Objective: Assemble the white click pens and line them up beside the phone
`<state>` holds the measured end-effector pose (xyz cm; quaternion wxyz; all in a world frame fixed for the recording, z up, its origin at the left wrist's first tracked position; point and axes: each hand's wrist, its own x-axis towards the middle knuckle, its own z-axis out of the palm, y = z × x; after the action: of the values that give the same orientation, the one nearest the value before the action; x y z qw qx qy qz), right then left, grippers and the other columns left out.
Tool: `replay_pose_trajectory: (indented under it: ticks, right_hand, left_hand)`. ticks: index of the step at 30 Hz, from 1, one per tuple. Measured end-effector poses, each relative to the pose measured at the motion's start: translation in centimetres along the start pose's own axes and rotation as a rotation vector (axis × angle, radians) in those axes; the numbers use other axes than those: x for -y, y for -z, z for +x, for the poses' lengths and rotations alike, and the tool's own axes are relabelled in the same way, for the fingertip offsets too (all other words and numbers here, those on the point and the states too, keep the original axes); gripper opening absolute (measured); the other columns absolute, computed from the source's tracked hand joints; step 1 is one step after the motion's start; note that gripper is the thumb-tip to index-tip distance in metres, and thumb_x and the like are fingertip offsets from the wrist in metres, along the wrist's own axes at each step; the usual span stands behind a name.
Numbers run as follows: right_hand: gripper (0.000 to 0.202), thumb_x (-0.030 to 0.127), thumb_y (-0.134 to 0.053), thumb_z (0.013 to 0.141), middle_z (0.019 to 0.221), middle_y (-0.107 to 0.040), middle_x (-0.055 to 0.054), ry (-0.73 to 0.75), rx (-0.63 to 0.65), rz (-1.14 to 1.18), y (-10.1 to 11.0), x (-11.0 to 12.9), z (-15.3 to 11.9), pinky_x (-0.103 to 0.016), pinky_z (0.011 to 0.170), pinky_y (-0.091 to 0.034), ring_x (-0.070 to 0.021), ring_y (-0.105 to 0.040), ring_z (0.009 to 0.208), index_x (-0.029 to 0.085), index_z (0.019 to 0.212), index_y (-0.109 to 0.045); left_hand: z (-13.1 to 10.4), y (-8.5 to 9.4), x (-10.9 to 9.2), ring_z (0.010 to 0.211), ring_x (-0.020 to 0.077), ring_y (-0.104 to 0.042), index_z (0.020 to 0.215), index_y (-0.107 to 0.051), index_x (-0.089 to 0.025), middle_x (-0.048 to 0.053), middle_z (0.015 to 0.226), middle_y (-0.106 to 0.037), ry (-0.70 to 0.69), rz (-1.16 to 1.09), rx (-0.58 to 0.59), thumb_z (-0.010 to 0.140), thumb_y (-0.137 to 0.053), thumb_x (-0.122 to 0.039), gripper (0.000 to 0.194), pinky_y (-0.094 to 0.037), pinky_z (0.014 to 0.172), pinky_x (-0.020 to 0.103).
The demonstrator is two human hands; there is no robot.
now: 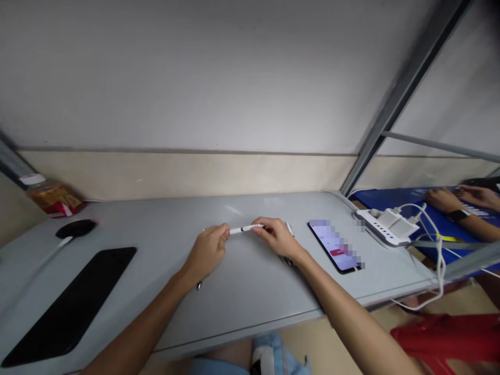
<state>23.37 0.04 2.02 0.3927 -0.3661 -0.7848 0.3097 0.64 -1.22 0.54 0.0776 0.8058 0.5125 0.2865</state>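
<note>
A slim white pen (236, 230) with a dark band near its middle is stretched between my hands, a little above the grey desk (242, 281). My left hand (209, 250) is closed around its left end. At the other end, the fingertips of my right hand (277, 237) pinch it near the tip. Partly hidden under my right hand and wrist lie some light and dark striped items (288, 260), whose kind I cannot make out. Beside my left wrist the end of a small dark, shiny object (199, 285) pokes out.
Right of my hands lie a lit phone (332, 245) and a white power strip (385, 229) with plugs and cables. A black mat (74, 307), a round black charging pad (76, 228) and a bottle (54, 198) are at left. Another person's hands (461, 200) rest beyond the metal frame.
</note>
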Motion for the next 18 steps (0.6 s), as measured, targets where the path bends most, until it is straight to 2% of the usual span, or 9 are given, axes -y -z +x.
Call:
replay_pose_trajectory:
  ticks: [2,3,4,7,9,10,12,16,18]
  right_hand:
    - [0.027,0.04,-0.056,0.091,0.091,-0.066,-0.004,0.03,-0.039,-0.023,-0.1,0.0,0.0,-0.024,0.067,-0.038,-0.0137,-0.053,0.074,0.02,0.104,-0.068]
    - [0.03,0.041,-0.058,0.089,0.093,-0.067,-0.005,0.01,-0.039,-0.023,-0.1,0.0,0.0,-0.024,0.068,-0.039,-0.0141,-0.055,0.075,0.019,0.109,-0.067]
    - [0.032,0.042,-0.058,0.089,0.087,-0.067,-0.004,-0.029,-0.03,-0.03,-0.1,-0.2,0.0,-0.024,0.066,-0.039,-0.0138,-0.055,0.071,0.019,0.108,-0.068]
    - [0.036,0.045,-0.049,0.093,0.061,-0.057,0.001,-0.138,0.008,-0.077,0.0,-0.6,0.0,-0.024,0.059,-0.035,-0.0114,-0.047,0.056,0.016,0.087,-0.07]
    - [0.031,0.042,-0.051,0.092,0.068,-0.06,0.0,-0.096,-0.007,-0.056,-0.1,-0.8,0.0,-0.023,0.061,-0.036,-0.0116,-0.049,0.061,0.016,0.086,-0.068]
    - [0.026,0.04,-0.057,0.088,0.077,-0.063,-0.001,-0.064,-0.03,-0.029,-0.1,-0.9,0.0,-0.023,0.063,-0.037,-0.0122,-0.052,0.067,0.017,0.091,-0.067]
    - [0.028,0.04,-0.064,0.083,0.086,-0.064,-0.002,-0.055,-0.063,0.011,-0.1,-1.0,0.1,-0.023,0.066,-0.039,-0.0131,-0.054,0.073,0.018,0.1,-0.065]
    - [0.03,0.042,-0.049,0.092,0.067,-0.058,0.0,-0.142,-0.015,-0.02,-0.2,-1.0,0.2,-0.024,0.061,-0.037,-0.0122,-0.048,0.061,0.017,0.086,-0.066]
    - [0.022,0.037,-0.055,0.089,0.079,-0.062,-0.002,-0.085,-0.04,0.002,-0.1,-1.0,0.2,-0.024,0.065,-0.039,-0.0129,-0.051,0.068,0.018,0.092,-0.065]
  left_hand:
    - [0.0,-0.1,0.4,0.07,0.0167,-0.052,0.077,-0.049,-0.021,0.0,0.074,-0.057,0.013,-0.043,0.017,0.091,-0.034,-0.018,0.021,-0.038,0.067,0.03]
    - [0.1,-0.3,0.5,0.072,0.017,-0.053,0.078,-0.05,-0.021,0.001,0.075,-0.058,0.001,-0.046,0.012,0.093,-0.034,-0.02,0.021,-0.039,0.068,0.03]
    - [0.1,-0.4,0.6,0.073,0.0172,-0.052,0.079,-0.05,-0.021,0.001,0.076,-0.058,-0.015,-0.038,0.008,0.094,-0.034,-0.023,0.023,-0.039,0.07,0.03]
    - [0.1,-0.6,0.8,0.075,0.0176,-0.052,0.081,-0.052,-0.021,0.002,0.077,-0.057,-0.052,0.016,-0.001,0.097,-0.032,-0.029,0.027,-0.038,0.073,0.032]
    - [0.0,-0.6,0.6,0.076,0.0179,-0.051,0.083,-0.053,-0.021,0.002,0.078,-0.058,-0.059,0.057,-0.002,0.098,-0.031,-0.031,0.029,-0.038,0.074,0.033]
    - [0.0,-0.5,0.6,0.076,0.0181,-0.052,0.085,-0.054,-0.021,0.002,0.078,-0.058,-0.059,0.073,-0.003,0.099,-0.031,-0.031,0.029,-0.038,0.074,0.033]
    - [0.0,-0.3,0.5,0.078,0.0185,-0.052,0.086,-0.054,-0.021,0.002,0.079,-0.058,-0.054,0.094,-0.01,0.099,-0.03,-0.032,0.03,-0.038,0.074,0.034]
    - [0.0,-0.1,0.5,0.081,0.0194,-0.052,0.089,-0.055,-0.021,0.002,0.082,-0.059,-0.055,0.123,-0.021,0.1,-0.029,-0.033,0.03,-0.038,0.076,0.034]
    - [0.0,-0.2,0.6,0.082,0.0196,-0.052,0.09,-0.055,-0.021,0.002,0.082,-0.059,-0.053,0.131,-0.009,0.1,-0.03,-0.033,0.03,-0.038,0.076,0.034]
